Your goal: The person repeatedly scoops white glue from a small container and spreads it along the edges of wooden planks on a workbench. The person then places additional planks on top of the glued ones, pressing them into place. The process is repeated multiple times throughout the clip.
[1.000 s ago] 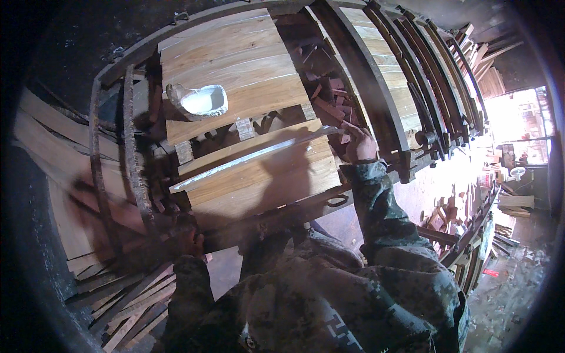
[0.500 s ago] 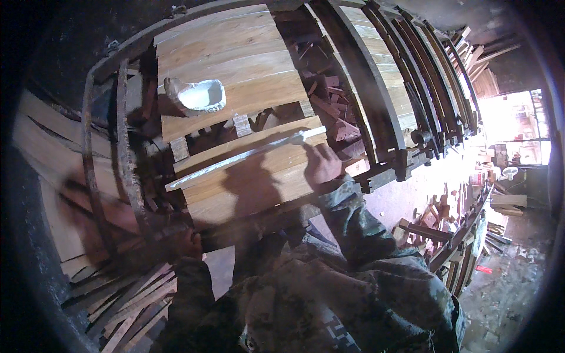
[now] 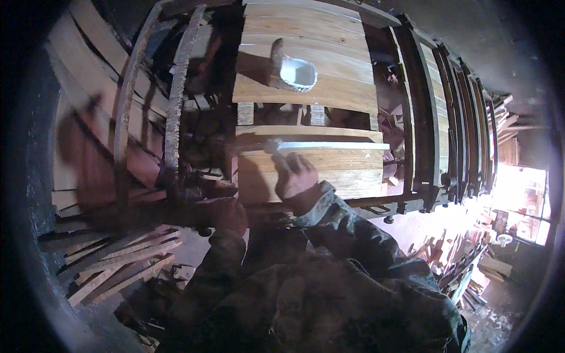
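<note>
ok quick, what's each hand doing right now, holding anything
Left hand: closed on the dark frame edge, though shadow hides the fingers.
Right hand: closed around the near end of a pale wooden strip lying across the boards.

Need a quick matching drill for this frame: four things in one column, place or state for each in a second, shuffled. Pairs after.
1. white cup
2. pale strip
3. right hand
4. loose slats

a. piled at lower left
b. lying across the wooden panel
c. standing on the upper boards
d. resting on the boards at the strip's near end

Pairs: 1-c, 2-b, 3-d, 4-a
</note>
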